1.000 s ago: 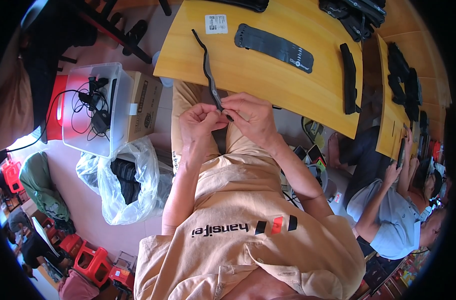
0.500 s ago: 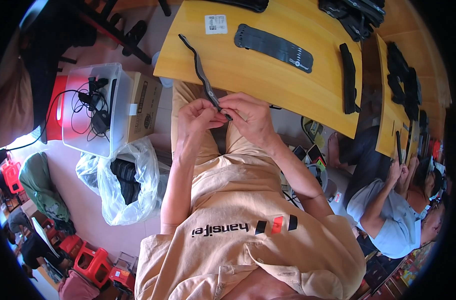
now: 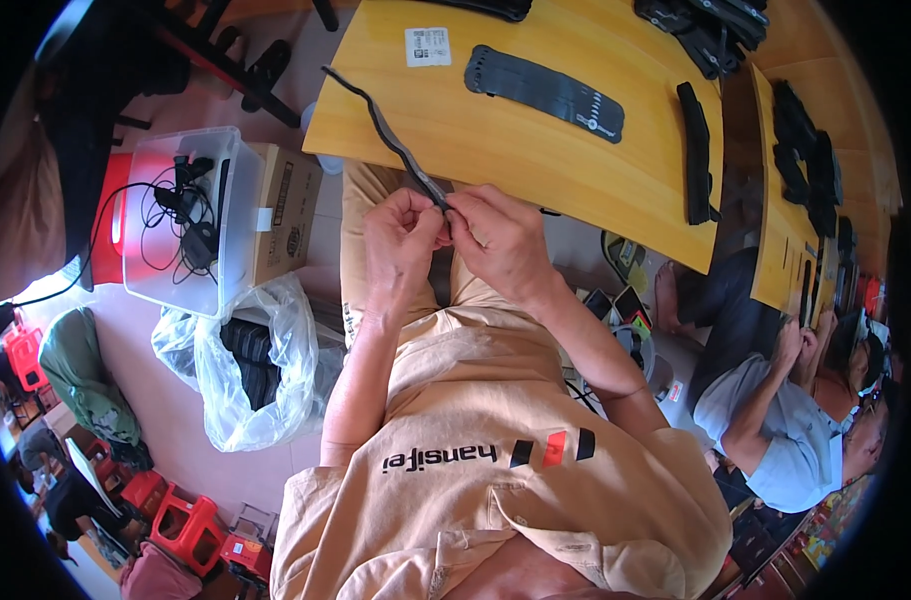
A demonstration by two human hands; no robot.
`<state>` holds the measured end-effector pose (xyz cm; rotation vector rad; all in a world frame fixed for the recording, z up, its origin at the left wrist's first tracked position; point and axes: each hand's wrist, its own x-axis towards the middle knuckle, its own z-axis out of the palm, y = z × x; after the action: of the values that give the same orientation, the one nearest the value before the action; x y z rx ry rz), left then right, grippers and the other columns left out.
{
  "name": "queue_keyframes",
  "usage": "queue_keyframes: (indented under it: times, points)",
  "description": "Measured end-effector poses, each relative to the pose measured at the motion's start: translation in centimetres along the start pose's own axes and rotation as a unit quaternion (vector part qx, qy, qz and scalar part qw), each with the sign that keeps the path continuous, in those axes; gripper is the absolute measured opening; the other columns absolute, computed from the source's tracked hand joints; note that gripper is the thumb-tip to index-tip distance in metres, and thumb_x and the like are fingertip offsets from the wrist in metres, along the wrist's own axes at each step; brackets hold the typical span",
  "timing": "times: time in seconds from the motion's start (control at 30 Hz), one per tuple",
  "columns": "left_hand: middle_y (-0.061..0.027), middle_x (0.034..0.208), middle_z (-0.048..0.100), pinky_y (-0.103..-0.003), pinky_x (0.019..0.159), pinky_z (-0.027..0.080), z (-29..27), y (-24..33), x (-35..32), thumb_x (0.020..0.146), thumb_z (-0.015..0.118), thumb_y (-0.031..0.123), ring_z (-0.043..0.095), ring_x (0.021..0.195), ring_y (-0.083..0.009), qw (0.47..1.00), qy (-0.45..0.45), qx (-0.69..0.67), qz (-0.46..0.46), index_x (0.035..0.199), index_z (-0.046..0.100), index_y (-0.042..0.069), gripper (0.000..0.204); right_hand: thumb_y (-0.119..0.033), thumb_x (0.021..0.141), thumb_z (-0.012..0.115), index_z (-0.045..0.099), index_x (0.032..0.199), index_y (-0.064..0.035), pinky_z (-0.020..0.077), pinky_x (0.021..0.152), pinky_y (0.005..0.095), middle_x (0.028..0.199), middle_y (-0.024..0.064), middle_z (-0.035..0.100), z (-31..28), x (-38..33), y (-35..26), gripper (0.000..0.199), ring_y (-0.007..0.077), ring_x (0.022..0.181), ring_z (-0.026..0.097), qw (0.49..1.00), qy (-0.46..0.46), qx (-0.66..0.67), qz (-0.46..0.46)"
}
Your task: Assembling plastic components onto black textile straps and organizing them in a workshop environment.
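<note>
My left hand (image 3: pixel 403 238) and my right hand (image 3: pixel 505 245) meet over my lap, close to the near edge of the wooden table (image 3: pixel 615 185). Between their pinched fingers is the near end of a long, narrow dark strap (image 3: pixel 393 142). Its far part runs up and leftward over the table, bending in a wavy line; the fingers cover the gripped end. Beyond the hands lies a flat, wide black band (image 3: pixel 543 92) with holes at its left end and white marks at its right.
A white printed label (image 3: pixel 428 47) is stuck on the table; a folded black strap (image 3: pixel 695 150) lies along its right side. Black straps pile up at the back. To the left stand a clear plastic bin (image 3: pixel 175 265) with cables and a plastic bag (image 3: pixel 225 400). A co-worker (image 3: pixel 775 420) sits at right.
The strap's far end has swung left, and its near end has slipped further into my fingers. My hands have drawn closer together.
</note>
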<state>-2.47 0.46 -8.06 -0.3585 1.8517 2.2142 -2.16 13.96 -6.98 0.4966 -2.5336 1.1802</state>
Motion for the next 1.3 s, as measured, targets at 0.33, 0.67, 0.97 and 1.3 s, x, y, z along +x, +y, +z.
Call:
queue_keyframes:
  times: [0.33,0.67,0.97,1.3]
  points:
    - [-0.0028,0.055,0.053,-0.021,0.046,0.039,0.4,-0.6,0.0,0.075,0.056,0.005,0.05,0.052,-0.0055,0.996,0.048,0.066,0.029,0.067,0.053,-0.003,0.012,0.004,0.068,0.063,0.061,0.094,0.0026,0.0498,0.061,0.0339,0.084,0.0126,0.06,-0.4,0.1,-0.3,0.026,0.0289,0.071,0.061,0.997,-0.065,-0.033,-0.025]
    - [-0.001,0.051,0.048,-0.023,0.043,0.034,1.2,-0.5,0.3,0.072,0.057,0.007,0.042,0.048,-0.005,0.989,0.076,0.108,0.062,0.065,0.053,-0.002,0.012,0.006,0.067,0.063,0.058,0.094,0.0043,0.0502,0.06,0.0367,0.083,0.0141,0.058,0.4,-0.3,0.0,0.027,0.0303,0.071,0.06,0.996,-0.043,-0.066,-0.031]
    - [-0.0004,0.054,0.05,-0.021,0.043,0.037,1.4,-0.4,0.2,0.075,0.055,0.005,0.044,0.049,-0.0043,0.995,0.061,0.06,0.041,0.067,0.053,-0.001,0.01,0.009,0.072,0.059,0.059,0.094,0.0021,0.0475,0.057,0.0321,0.078,0.0146,0.058,0.7,-0.2,1.6,0.022,0.029,0.067,0.06,1.0,-0.014,-0.002,-0.007]
    - [-0.0024,0.057,0.054,-0.02,0.044,0.039,0.7,-0.1,0.2,0.077,0.056,0.005,0.05,0.05,-0.0054,0.998,0.021,0.051,0.021,0.07,0.055,-0.002,0.01,0.007,0.076,0.058,0.062,0.092,0.0048,0.0498,0.059,0.0275,0.078,0.0141,0.061,-0.8,0.4,1.6,0.016,0.0243,0.066,0.062,0.986,-0.099,0.115,0.067]
